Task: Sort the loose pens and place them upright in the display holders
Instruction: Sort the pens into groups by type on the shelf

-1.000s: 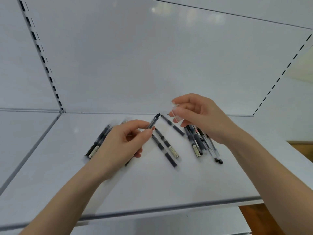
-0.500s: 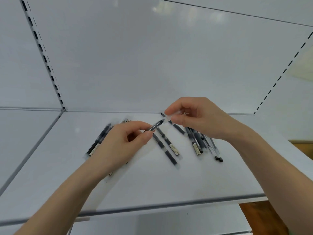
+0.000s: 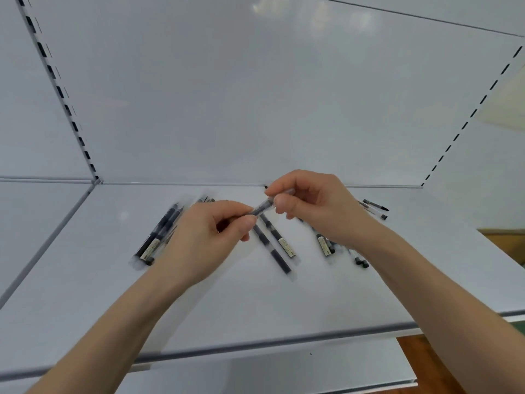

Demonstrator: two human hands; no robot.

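Black-and-clear pen (image 3: 262, 207) is held above mid-shelf, with the left hand (image 3: 207, 240) pinching its barrel and the right hand (image 3: 315, 206) pinching its far (clear) end. Loose pens (image 3: 159, 237) lie flat to the left, beneath and to the right. Bare white shelf (image 3: 227, 308) stretches from them to the near edge (image 3: 284, 341).

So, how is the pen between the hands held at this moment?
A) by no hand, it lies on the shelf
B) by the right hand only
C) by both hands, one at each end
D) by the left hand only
C: the left hand pinches the near end of the pen and the right hand pinches the far end, above the shelf.
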